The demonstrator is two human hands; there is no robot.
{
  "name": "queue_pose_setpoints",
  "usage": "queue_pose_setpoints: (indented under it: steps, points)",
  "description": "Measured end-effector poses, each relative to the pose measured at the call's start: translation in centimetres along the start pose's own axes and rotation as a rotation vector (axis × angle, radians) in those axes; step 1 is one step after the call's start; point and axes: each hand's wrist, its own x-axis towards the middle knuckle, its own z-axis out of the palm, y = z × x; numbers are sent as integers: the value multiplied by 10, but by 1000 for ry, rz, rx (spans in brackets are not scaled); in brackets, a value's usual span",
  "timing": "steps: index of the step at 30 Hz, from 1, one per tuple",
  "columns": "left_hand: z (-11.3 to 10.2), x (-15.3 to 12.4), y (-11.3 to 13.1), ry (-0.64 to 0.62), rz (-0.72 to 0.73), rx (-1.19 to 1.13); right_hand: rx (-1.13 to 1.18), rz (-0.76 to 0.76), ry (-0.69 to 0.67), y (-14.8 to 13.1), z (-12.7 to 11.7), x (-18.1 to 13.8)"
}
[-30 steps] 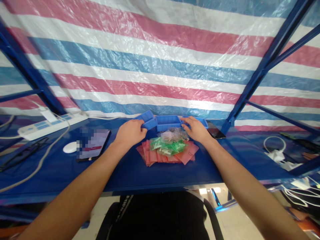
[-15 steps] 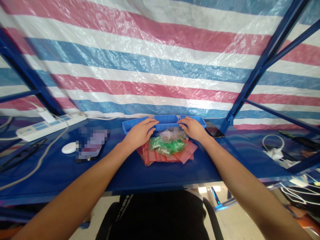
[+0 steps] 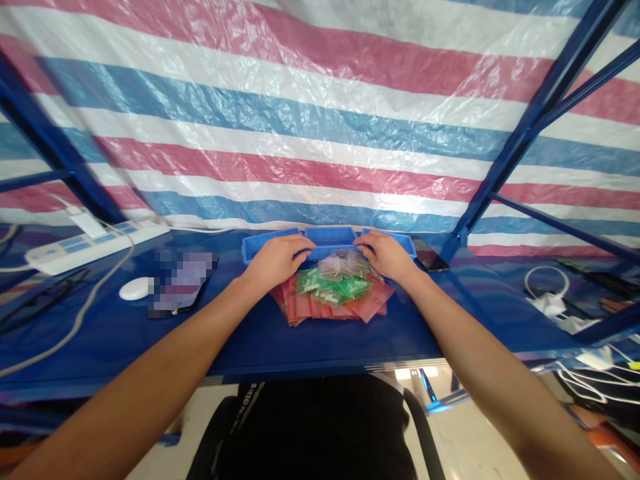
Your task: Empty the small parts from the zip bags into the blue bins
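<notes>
Three blue plastic bins stand in a row at the back of the table: a left bin [image 3: 251, 248], a middle bin [image 3: 330, 236] and a right bin [image 3: 407, 247]. My left hand [image 3: 280, 259] reaches over the left bin, its fingers and thumb closed on the middle bin's left front corner. At that bin's right front corner, my right hand [image 3: 383, 255] grips with bent fingers. Just in front lies a pile of small plastic bags: clear bags [image 3: 340, 265] on top, green bags [image 3: 335, 288] with pale pieces below, and red bags [image 3: 320, 311] fanned out underneath.
On the left of the blue table [image 3: 300, 347] are a partly blurred phone [image 3: 190, 277], a white oval object [image 3: 136, 289], a cable and a power strip [image 3: 95, 247]. A dark flat device [image 3: 430, 255] lies beside the right bin. A white charger [image 3: 550, 303] sits far right.
Both hands stay at the middle bin with only slight finger shifts. The view has tilted a little, so the table appears slightly higher.
</notes>
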Motion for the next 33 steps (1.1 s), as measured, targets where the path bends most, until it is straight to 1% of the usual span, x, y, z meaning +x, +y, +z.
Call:
queue_pose_setpoints:
  steps: [6,10,18,21,24,26,28,30,33]
  points:
    - [-1,-4,0,-30,-48,19,14,8,2,-4,-1,-2]
    - [-3,-3,1,-47,-46,24,17,6,0,-4,-1,-3]
    - [-5,-2,7,-6,-36,18,-13,21,-19,-8,-5,-5]
    - [-4,-3,8,7,-36,12,-11,8,48,-15,-11,-8]
    - [-4,-3,11,14,-29,2,30,-68,177,-26,-19,-11]
    - [-3,-3,13,27,-39,0,96,-157,219,-37,-23,-13]
    - [-3,-2,14,44,-55,4,179,-278,210,-51,-24,-14]
    - [-4,-1,15,43,-58,9,243,-413,151,-65,-22,-15]
    - [-5,-1,15,35,-53,3,314,-554,93,-83,-15,-16]
